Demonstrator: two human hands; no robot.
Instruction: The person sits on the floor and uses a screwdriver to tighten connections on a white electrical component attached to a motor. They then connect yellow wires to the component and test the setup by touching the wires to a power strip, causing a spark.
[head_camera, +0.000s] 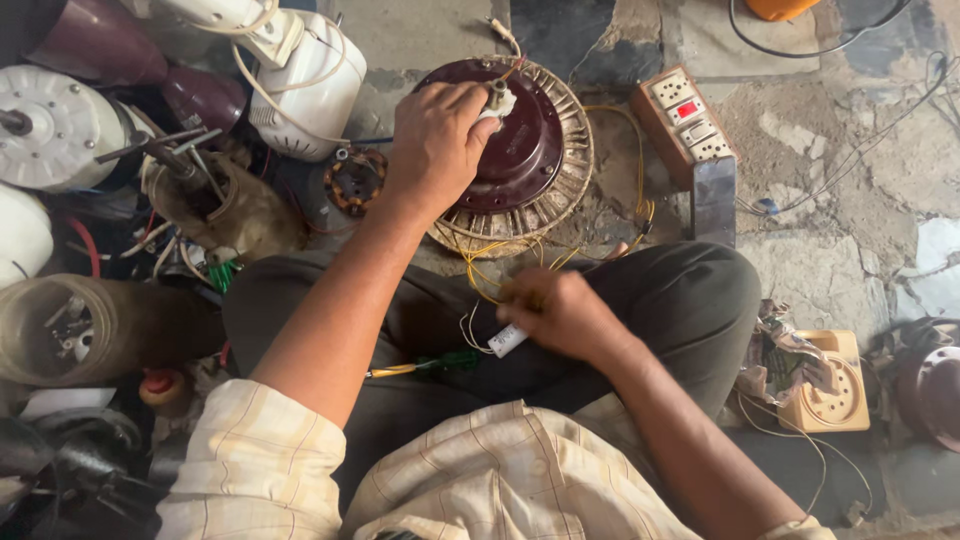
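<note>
Ahead of the seated person, the left hand (437, 150) grips the shaft atop the round maroon fan motor (515, 150), nearer than the right hand (560, 312), pinching a small white tube (507, 340) over the lap.

Rolled cream checked shirt sleeves (262, 462), dark grey trousers (660, 300), bare hands (436, 148).

I see all this from one camera on my head, tilted steeply down over my lap as I sit on the floor. It sits close: my sleeves fill the bottom edge, my left hand (437, 148) reaches toward twelve o'clock onto the maroon fan motor (515, 150), and my right hand (560, 312) lies near the centre. The stone floor (850, 170) runs out toward two o'clock, and the heap of motor parts (150, 170) toward ten. No second view shares the scene.
</note>
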